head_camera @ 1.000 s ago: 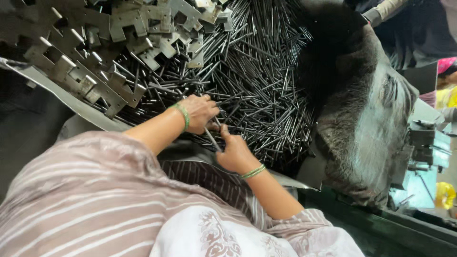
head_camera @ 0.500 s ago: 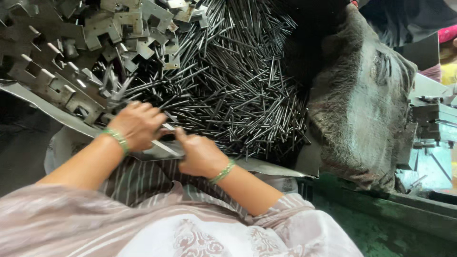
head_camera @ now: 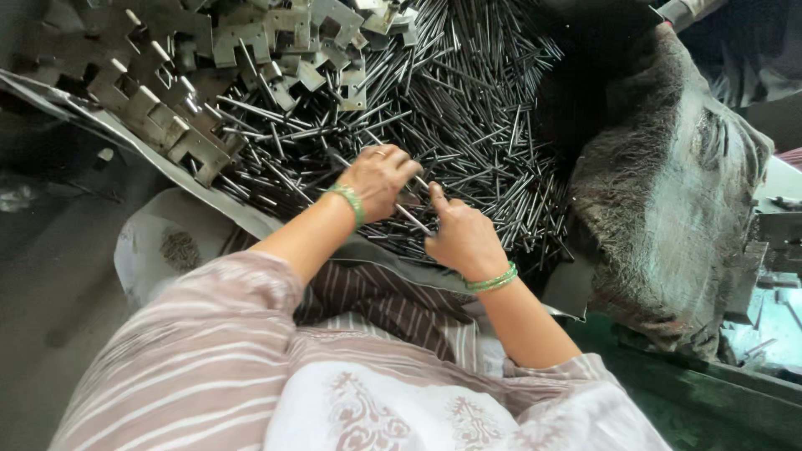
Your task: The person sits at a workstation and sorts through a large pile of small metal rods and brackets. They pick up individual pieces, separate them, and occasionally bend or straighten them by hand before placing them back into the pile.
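Both hands — left point(head_camera: 380, 177), right point(head_camera: 462, 237) — gripping thin metal rod point(head_camera: 413, 218)

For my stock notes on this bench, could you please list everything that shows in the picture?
metal pins: a large heap, dark grey, middle of the sheet
stamped metal brackets: many, grey, upper left
metal sheet: one, grey, under the heap
cloth: one, grey-brown, right
bangles: green, on both wrists
striped garment: one, pink-brown, bottom
left hand: on the pins, fingers curled around some
right hand: pinching a pin
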